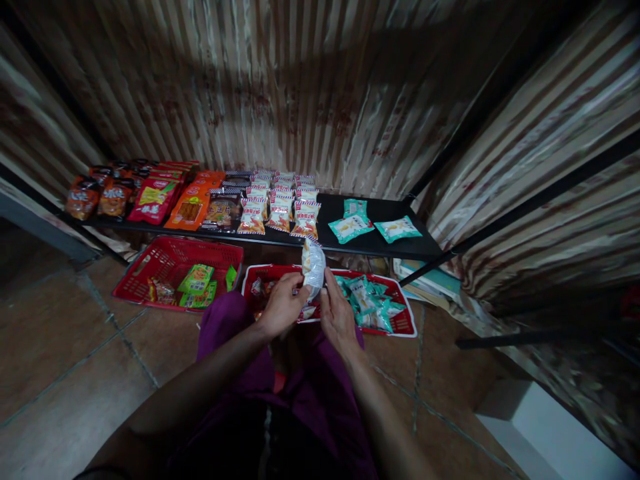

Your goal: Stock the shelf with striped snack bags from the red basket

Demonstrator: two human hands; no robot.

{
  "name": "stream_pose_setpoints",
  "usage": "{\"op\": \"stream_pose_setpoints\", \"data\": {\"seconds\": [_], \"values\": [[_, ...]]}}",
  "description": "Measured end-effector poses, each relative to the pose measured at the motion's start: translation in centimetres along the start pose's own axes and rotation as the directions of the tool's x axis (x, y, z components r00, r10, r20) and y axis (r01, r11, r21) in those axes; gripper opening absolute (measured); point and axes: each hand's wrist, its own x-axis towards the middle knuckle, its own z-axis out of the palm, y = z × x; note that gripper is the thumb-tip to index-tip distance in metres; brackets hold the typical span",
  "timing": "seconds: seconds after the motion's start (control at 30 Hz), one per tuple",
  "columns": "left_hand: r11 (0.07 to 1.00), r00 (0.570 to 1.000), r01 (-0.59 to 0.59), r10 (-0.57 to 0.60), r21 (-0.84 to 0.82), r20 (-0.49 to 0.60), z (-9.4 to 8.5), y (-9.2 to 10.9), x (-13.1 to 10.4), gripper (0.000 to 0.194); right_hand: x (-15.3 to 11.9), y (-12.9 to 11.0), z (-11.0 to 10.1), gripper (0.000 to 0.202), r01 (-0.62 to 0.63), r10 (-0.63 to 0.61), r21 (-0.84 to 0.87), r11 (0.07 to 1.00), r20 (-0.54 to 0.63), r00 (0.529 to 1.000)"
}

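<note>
A small white snack packet [314, 263] is held up over the front edge of the shelf, seen narrow, with print on its side. My left hand [285, 303] grips its left, lower side, thumb towards the packet. Against the packet's right edge press the fingers of my right hand [337, 313]; its thumb is hidden. Below both hands stands a red basket with a white rim [407, 313], partly covered by them. Teal snack packets [367, 297] fill its right part, and other small packets lie in its left part.
On the black shelf [325, 217] stand rows of white snack packets [253, 215], dark bags [223, 210], orange bags [195, 203], red bags [156, 197] and brown snack bags [83, 198]. Several teal packets [399, 229] lie at the right. Another red basket [145, 277] holds green packets [197, 279].
</note>
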Motion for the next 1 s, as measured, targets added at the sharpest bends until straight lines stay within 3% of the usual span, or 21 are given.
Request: {"op": "stream_pose_setpoints", "data": {"seconds": [0.1, 0.3, 0.47, 0.57, 0.67, 0.8, 0.9, 1.0], "values": [[0.986, 0.997, -0.08, 0.083, 0.144, -0.01, 0.0, 0.9, -0.2, 0.018, 0.0, -0.4, -0.2, 0.052, -0.048, 0.047, 0.057, 0.997, 0.015, 0.999], [0.993, 0.998, -0.05, 0.054, 0.109, -0.033, 0.4, 2.0, -0.7, 0.017, -0.6, -0.5, -0.3, 0.06, -0.051, 0.044, 0.221, 0.974, 0.038, 0.998], [0.988, 0.994, -0.103, 0.106, 0.118, -0.016, 0.2, 2.6, -1.2, 0.027, -0.9, -0.8, -0.5, 0.076, -0.075, 0.033, 0.474, 0.877, 0.097, 0.995], [0.98, 0.994, -0.101, 0.105, 0.173, -0.012, 0.0, 3.0, -1.4, 0.032, -0.8, -1.3, -0.4, 0.083, -0.141, 0.097, 0.594, 0.792, 0.105, 0.99], [0.963, 0.991, -0.128, 0.13, 0.236, 0.005, 0.0, 3.3, -1.5, 0.031, -0.6, -1.8, 0.2, 0.069, -0.264, 0.27, 0.712, 0.651, 0.108, 0.957], [0.935, 0.984, -0.173, 0.176, 0.31, 0.02, 0.5, 2.9, -1.3, 0.027, -0.2, -1.9, 1.2, 0.044, -0.354, 0.501, 0.895, 0.271, 0.183, 0.846], [0.933, 0.978, -0.15, 0.189, 0.327, -0.09, 1.1, 1.4, -0.8, 0.027, 0.2, -1.6, 1.5, 0.041, -0.377, 0.574, 0.925, 0.031, 0.293, 0.765], [0.974, 0.971, -0.046, 0.096, 0.221, -0.221, 1.7, -1.0, 0.0, 0.04, 0.6, -1.3, 1.6, 0.041, -0.401, 0.587, 0.914, -0.06, 0.357, 0.727]]}}
